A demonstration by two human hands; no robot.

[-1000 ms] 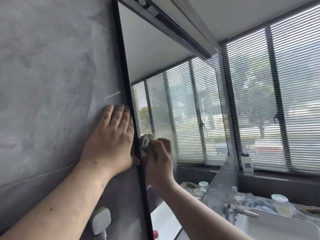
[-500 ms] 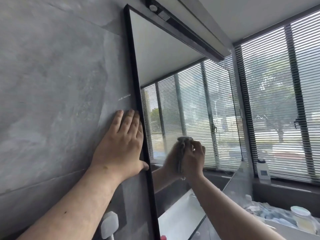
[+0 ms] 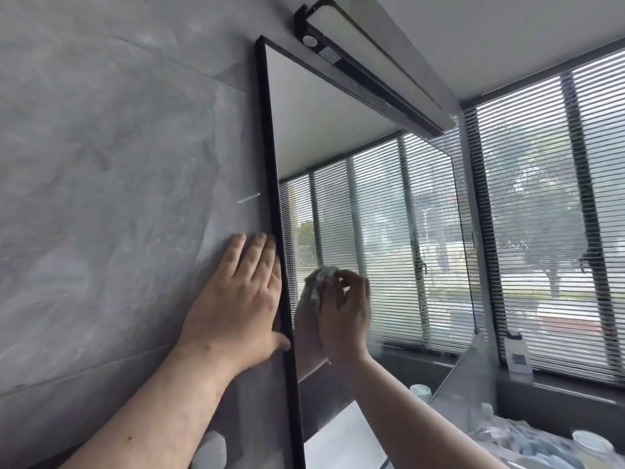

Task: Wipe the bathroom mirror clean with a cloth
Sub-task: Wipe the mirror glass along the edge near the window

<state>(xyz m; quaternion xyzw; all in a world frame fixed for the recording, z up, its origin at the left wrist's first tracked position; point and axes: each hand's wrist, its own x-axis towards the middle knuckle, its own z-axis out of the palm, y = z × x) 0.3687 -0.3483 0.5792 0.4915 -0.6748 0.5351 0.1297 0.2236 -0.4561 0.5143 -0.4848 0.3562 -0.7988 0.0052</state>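
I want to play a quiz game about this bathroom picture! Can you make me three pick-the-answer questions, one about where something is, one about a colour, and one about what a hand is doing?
1. Where does the left hand rest?
A. flat on the grey wall beside the mirror frame
B. on the window blinds
C. on the lamp

2. What colour is the mirror frame?
A. white
B. black
C. gold

3. What is the right hand doing?
A. hanging open with nothing in it
B. holding a bottle
C. gripping a bunched cloth against the mirror glass

Answers:
1 A: its straight fingers lie on the wall, right by the frame's edge.
2 B: the thin frame running up the mirror's side is black.
3 C: its fingers curl round the pale cloth, pressed to the glass.
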